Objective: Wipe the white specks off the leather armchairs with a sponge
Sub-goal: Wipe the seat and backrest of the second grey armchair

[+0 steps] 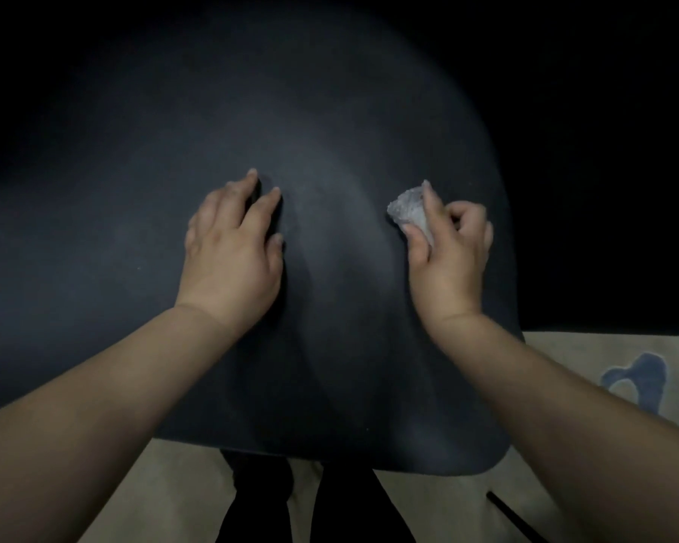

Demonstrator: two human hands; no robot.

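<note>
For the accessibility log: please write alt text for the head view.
A person's right hand pinches a pale sponge against a dark leather armchair, while the left hand rests flat on the leather beside it. A beige carpet shows below.

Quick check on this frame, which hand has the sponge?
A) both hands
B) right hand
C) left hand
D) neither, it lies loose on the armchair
B: the right hand pinches the pale sponge between thumb and fingers against the dark leather armchair, while the left hand rests flat on the leather with straight fingers and holds nothing.
</note>
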